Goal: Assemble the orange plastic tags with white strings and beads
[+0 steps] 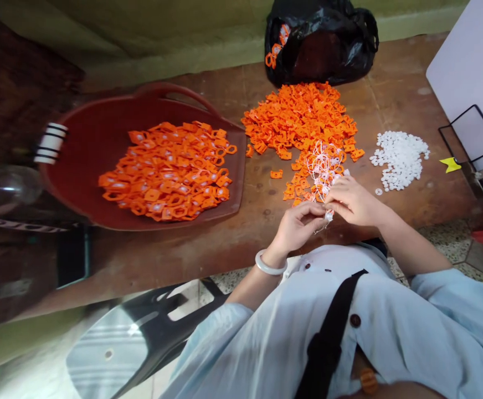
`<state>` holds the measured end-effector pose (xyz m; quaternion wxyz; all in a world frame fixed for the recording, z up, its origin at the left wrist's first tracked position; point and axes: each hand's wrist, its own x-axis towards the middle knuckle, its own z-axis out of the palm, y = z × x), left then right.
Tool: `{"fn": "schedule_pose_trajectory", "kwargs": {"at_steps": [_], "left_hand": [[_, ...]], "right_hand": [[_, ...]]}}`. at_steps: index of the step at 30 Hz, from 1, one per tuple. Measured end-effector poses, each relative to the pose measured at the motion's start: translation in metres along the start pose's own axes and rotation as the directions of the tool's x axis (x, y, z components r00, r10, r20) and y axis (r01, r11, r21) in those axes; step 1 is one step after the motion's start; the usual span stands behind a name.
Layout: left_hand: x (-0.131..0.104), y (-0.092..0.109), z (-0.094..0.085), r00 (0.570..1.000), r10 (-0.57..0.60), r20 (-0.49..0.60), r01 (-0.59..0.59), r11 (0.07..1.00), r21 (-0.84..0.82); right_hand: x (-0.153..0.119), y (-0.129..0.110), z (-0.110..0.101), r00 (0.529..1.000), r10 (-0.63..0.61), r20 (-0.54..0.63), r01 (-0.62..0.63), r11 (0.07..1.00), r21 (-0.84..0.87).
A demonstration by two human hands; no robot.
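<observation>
My left hand (302, 224) and my right hand (352, 200) meet at the table's front edge, fingers pinched close together. Between them is a small white piece (328, 215) with thin string ends, partly hidden by my fingers. My left fingers close on it from the left; the right fingers pinch just above, where string seems to run, though what exactly they hold is too small to tell. Just beyond lies a tangle of white string (323, 163) on orange plastic parts. Behind it spreads a large heap of orange plastic parts (303, 116). White round pieces (401, 160) lie in a pile to the right.
A dark red basket (75, 166) on the left holds many orange parts with white centres. A black plastic bag (328, 44) stands at the back. On the right are a white panel (474, 72) and a black wire frame (469, 133). A stool (108, 349) stands below left.
</observation>
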<state>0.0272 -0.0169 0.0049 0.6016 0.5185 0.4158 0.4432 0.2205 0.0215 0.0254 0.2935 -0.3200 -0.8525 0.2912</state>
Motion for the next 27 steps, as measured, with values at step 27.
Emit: {"fn": "schedule_pose_trajectory", "kwargs": {"at_steps": [27], "left_hand": [[0.001, -0.023, 0.008, 0.947, -0.247, -0.207, 0.096, 0.829, -0.55]], "right_hand": [[-0.014, -0.01, 0.084, 0.826, 0.563, -0.007, -0.332, 0.496, 0.803]]}}
